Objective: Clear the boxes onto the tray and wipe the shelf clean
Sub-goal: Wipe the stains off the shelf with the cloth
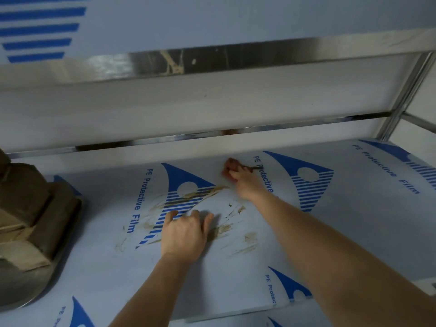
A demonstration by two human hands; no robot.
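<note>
The shelf is covered in pale blue protective film with blue logos, and brown smears streak its middle. My left hand rests flat on the film beside the smears, fingers spread. Further back, my right hand grips a small reddish-brown wiping pad pressed against the film near the shelf's rear rail; both are motion-blurred. Several brown cardboard boxes are stacked on a round metal tray at the left edge.
A steel rail runs along the back of the shelf. The upper shelf's steel edge carries a brown smear. A steel upright stands at the right rear corner.
</note>
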